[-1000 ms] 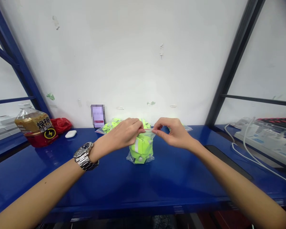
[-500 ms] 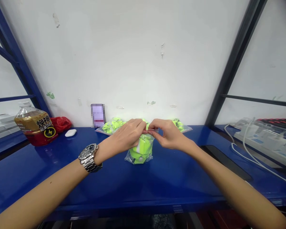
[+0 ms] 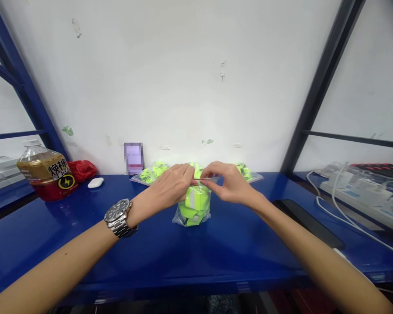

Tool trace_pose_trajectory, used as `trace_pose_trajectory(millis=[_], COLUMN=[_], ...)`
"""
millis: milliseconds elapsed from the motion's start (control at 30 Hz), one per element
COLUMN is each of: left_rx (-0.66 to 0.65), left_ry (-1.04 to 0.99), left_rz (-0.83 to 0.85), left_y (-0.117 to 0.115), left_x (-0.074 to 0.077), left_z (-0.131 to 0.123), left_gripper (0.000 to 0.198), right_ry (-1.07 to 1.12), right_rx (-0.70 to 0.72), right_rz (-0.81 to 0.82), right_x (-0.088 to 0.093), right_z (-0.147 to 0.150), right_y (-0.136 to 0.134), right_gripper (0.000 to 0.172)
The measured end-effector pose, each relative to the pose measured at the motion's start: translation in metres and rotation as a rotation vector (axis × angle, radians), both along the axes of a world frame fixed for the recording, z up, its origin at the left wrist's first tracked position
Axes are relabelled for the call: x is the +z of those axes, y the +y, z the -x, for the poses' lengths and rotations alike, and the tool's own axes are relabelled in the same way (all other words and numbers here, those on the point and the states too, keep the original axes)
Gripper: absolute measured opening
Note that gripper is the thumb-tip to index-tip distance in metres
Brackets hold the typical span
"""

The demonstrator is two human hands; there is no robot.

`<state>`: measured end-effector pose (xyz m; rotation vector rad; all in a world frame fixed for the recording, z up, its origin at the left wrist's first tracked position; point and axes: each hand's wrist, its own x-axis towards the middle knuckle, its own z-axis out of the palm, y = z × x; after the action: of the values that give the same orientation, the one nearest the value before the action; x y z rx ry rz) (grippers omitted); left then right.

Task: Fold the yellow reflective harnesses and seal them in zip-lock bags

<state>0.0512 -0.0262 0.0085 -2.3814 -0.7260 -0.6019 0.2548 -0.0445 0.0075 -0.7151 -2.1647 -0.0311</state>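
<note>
A clear zip bag (image 3: 194,209) with folded neon-yellow fabric and pale grey strips inside stands upright on the blue table, its red-edged top between my hands. My left hand (image 3: 175,181), below a steel wristwatch (image 3: 119,216), pinches the left part of the bag's top edge. My right hand (image 3: 227,181) pinches the same edge a little farther right, thumb and forefinger together. Behind the hands lie further bags of neon-yellow fabric, one at the left (image 3: 153,172) and one at the right (image 3: 247,172), partly hidden by my hands.
A large drink bottle (image 3: 47,172), a red plastic bag (image 3: 81,170) and a white case (image 3: 95,182) stand at the left. A phone-like upright screen (image 3: 133,159) leans on the wall. At right are a dark phone (image 3: 309,222), white cables (image 3: 339,209) and a power strip (image 3: 370,196).
My left hand has slid left along the bag's top edge, so the hands are farther apart. The right hand keeps its pinch, and more of the bag's front shows.
</note>
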Motion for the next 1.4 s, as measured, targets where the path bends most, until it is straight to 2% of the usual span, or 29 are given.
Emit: trace_pose_trajectory(millis=[133, 233, 400, 533, 567, 667, 733, 833, 933, 1000, 1033, 1100, 1133, 1200, 1267, 1333, 1400], left_rx=[-0.065, -0.062, -0.030, -0.073, -0.098, -0.161, -0.172, -0.150, -0.076, 0.003, 0.042, 0.097, 0.111, 0.130, 0.143, 0.149, 0.139], left_ry=[-0.044, -0.085, -0.081, -0.117, -0.124, -0.114, -0.108, -0.164, -0.211, -0.181, -0.154, -0.091, -0.059, -0.001, 0.037, 0.060, 0.076], left_rz=[0.053, 0.120, 0.116, 0.098, 0.087, 0.017, -0.049, -0.096, -0.012, 0.070, 0.103, 0.168, 0.203, 0.278, 0.340, 0.373, 0.387], left_y=[0.000, 0.000, 0.000, 0.003, 0.004, 0.005, 0.005, 0.003, 0.005, 0.008, 0.011, 0.016, 0.018, 0.021, 0.022, 0.022, 0.021], left_x=[0.002, 0.004, 0.003, -0.001, -0.002, -0.005, -0.007, -0.009, -0.016, -0.025, -0.031, -0.046, -0.053, -0.066, -0.076, -0.082, -0.085], left_z=[0.004, 0.011, 0.017, 0.016, 0.015, 0.010, 0.007, 0.005, 0.011, 0.017, 0.020, 0.027, 0.029, 0.033, 0.036, 0.038, 0.039], left_gripper=[0.029, 0.026, 0.022, 0.024, 0.025, 0.028, 0.029, 0.031, 0.038, 0.039, 0.039, 0.039, 0.039, 0.040, 0.042, 0.043, 0.044], right_ry=[0.042, 0.071, 0.045, -0.009, -0.050, -0.270, -0.427, -0.498, -0.369, -0.215, -0.158, -0.221, -0.307, -0.587, -0.642, -0.625, -0.583], right_rx=[-0.123, -0.223, -0.227, -0.195, -0.200, -0.244, -0.276, -0.442, -0.748, -0.916, -0.943, -0.847, -0.792, -0.652, -0.618, -0.636, -0.698], right_rz=[0.009, 0.006, -0.012, 0.100, 0.107, 0.064, 0.073, 0.134, 0.085, -0.036, -0.114, -0.204, -0.169, 0.062, 0.133, 0.145, 0.133], right_x=[-0.006, -0.011, -0.010, -0.001, 0.002, 0.010, 0.015, 0.021, 0.022, 0.013, 0.004, -0.020, -0.034, -0.059, -0.075, -0.078, -0.072], right_z=[-0.001, -0.002, -0.004, -0.009, -0.009, -0.005, -0.001, -0.004, -0.021, -0.034, -0.040, -0.048, -0.049, -0.049, -0.046, -0.046, -0.052], right_y=[0.006, 0.009, 0.009, 0.005, 0.002, -0.011, -0.018, -0.017, 0.005, 0.027, 0.037, 0.055, 0.062, 0.070, 0.073, 0.074, 0.074], right_gripper=[0.011, 0.015, 0.017, 0.007, 0.010, 0.041, 0.042, 0.026, 0.019, 0.022, 0.025, 0.031, 0.032, 0.027, 0.022, 0.025, 0.031])
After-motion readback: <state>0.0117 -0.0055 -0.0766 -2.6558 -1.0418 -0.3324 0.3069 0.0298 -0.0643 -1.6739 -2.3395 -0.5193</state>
